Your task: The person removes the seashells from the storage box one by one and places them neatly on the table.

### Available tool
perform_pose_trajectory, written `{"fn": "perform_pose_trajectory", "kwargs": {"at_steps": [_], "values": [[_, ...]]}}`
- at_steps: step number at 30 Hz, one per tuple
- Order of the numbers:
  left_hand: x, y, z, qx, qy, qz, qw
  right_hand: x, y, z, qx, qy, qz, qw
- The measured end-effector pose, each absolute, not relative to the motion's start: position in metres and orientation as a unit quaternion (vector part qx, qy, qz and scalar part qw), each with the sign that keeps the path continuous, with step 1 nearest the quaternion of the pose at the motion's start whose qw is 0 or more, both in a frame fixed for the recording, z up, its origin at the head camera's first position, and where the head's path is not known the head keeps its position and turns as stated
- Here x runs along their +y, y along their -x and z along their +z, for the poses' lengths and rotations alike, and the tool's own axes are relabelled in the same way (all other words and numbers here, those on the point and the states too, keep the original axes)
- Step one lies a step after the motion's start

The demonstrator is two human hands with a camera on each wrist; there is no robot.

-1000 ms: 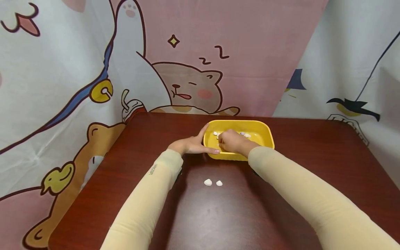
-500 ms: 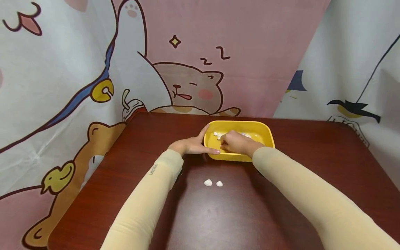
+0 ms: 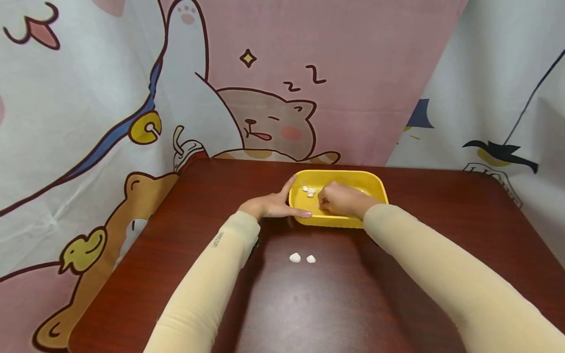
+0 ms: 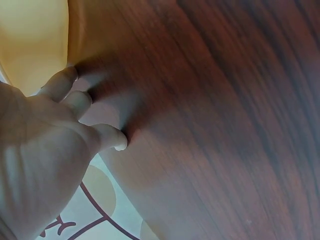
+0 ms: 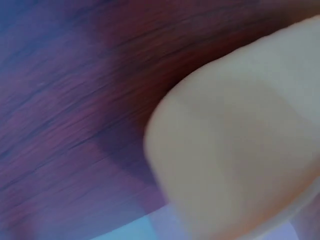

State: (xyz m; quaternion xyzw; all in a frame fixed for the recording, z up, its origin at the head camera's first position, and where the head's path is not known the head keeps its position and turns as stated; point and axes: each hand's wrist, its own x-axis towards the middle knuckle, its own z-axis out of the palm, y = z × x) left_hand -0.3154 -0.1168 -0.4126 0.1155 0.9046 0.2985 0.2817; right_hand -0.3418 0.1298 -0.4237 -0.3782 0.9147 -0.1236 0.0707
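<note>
A yellow plastic tub (image 3: 375, 182) stands on the brown table. My left hand (image 3: 275, 205) is spread against its left end, thumb along the near rim and fingers at the left side; in the left wrist view, fingertips (image 4: 118, 142) reach down beside the table. My right hand (image 3: 342, 198) is inside the tub with bent fingers pointing down toward the floor. Whether anything is between those fingertips is hidden. Several small white shell-like pieces (image 3: 310, 192) lie left of it in the tub. The right wrist view shows the tub's blurred outer wall (image 5: 225, 135), no fingers.
Two white shell-like pieces, a larger one (image 3: 295, 257) and a smaller one (image 3: 311, 259), lie side by side on the table (image 3: 441, 206) in front of the tub. A cartoon-printed cloth (image 3: 353, 73) hangs behind the table.
My right hand has shifted slightly right inside the tub, uncovering more of the white pieces at left and covering those at right. My left hand stays against the tub.
</note>
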Motion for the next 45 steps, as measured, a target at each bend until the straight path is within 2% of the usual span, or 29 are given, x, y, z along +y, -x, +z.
{"fn": "perform_pose_trajectory", "kwargs": {"at_steps": [12, 27, 32, 45], "values": [[-0.114, 0.316, -0.413, 0.905, -0.116, 0.304, 0.273, 0.177, 0.342, -0.421, 0.928, 0.327, -0.153, 0.091], [-0.117, 0.314, -0.414, 0.905, -0.114, 0.301, 0.278, 0.163, 0.340, -0.430, 0.937, 0.272, -0.197, 0.100], [-0.117, 0.314, -0.414, 0.907, -0.112, 0.299, 0.277, 0.162, 0.339, -0.431, 0.940, 0.256, -0.211, 0.082], [-0.116, 0.316, -0.416, 0.907, -0.107, 0.297, 0.278, 0.162, 0.338, -0.433, 0.929, 0.327, -0.171, 0.046]]}}
